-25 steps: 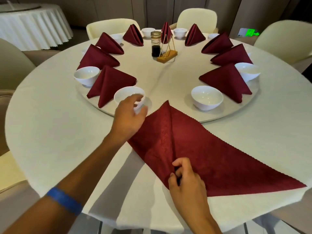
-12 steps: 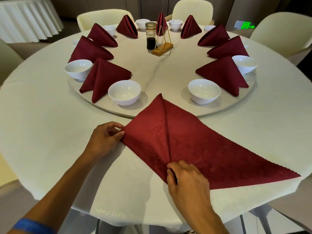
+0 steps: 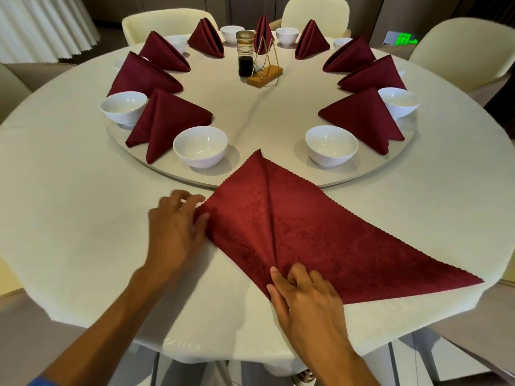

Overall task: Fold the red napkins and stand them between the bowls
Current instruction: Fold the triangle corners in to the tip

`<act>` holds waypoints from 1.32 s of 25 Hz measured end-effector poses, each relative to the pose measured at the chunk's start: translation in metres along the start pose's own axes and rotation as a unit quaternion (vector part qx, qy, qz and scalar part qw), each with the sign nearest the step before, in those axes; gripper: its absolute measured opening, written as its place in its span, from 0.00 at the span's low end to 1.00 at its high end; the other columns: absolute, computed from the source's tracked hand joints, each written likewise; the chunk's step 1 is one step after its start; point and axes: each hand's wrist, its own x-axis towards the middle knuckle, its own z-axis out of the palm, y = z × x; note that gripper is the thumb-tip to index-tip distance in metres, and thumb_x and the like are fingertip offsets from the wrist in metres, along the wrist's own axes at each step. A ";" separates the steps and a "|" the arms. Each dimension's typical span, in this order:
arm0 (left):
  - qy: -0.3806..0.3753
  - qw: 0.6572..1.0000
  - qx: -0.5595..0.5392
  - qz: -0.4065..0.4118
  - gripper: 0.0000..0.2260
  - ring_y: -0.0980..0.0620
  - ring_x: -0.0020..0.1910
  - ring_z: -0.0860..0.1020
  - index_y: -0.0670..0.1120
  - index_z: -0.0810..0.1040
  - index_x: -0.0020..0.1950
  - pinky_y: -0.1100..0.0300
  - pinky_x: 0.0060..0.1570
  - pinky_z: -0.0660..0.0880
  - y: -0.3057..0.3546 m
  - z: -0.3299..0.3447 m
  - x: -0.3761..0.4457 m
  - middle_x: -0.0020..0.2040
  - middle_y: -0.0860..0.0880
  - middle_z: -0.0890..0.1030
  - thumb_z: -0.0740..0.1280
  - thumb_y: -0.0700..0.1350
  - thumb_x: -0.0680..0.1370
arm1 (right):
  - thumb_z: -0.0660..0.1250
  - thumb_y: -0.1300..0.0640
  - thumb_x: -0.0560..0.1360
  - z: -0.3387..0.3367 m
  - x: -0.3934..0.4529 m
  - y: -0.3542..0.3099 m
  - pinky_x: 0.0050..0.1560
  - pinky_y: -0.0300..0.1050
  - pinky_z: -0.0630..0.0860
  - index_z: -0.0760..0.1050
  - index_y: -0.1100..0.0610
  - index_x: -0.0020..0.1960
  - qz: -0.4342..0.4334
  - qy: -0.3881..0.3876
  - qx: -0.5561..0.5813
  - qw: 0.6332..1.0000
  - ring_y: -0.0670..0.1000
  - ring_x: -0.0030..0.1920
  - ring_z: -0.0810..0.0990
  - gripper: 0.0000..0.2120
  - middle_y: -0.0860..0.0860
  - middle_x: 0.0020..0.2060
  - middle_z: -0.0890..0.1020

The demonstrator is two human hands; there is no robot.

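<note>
A red napkin (image 3: 320, 235) lies flat on the table in front of me, partly folded, with a crease down its middle and its tip lying on the turntable's rim between two white bowls (image 3: 200, 146) (image 3: 331, 144). My left hand (image 3: 175, 232) pinches its left corner. My right hand (image 3: 303, 296) grips the near corner at the bottom of the crease. Several folded red napkins (image 3: 167, 121) (image 3: 362, 121) stand around the turntable (image 3: 264, 107) between other bowls.
A dark sauce jar (image 3: 245, 58) and a wooden stand with a gold wire frame (image 3: 264, 75) sit at the turntable's centre. Cream chairs (image 3: 468, 48) ring the round white-clothed table (image 3: 69, 204). Another draped table (image 3: 41, 26) stands at the far left.
My left hand left the near-left bowl, came back to the napkin's left corner and took hold of it. My right hand stayed on the near corner.
</note>
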 end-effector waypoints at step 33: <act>-0.183 0.969 0.013 0.163 0.31 0.53 0.79 0.53 0.45 0.59 0.79 0.57 0.76 0.49 0.054 0.039 -0.089 0.79 0.49 0.59 0.47 0.63 0.83 | 0.59 0.48 0.76 -0.016 -0.003 0.007 0.41 0.45 0.77 0.82 0.49 0.60 0.023 -0.076 0.119 0.990 0.47 0.41 0.75 0.18 0.43 0.43 0.80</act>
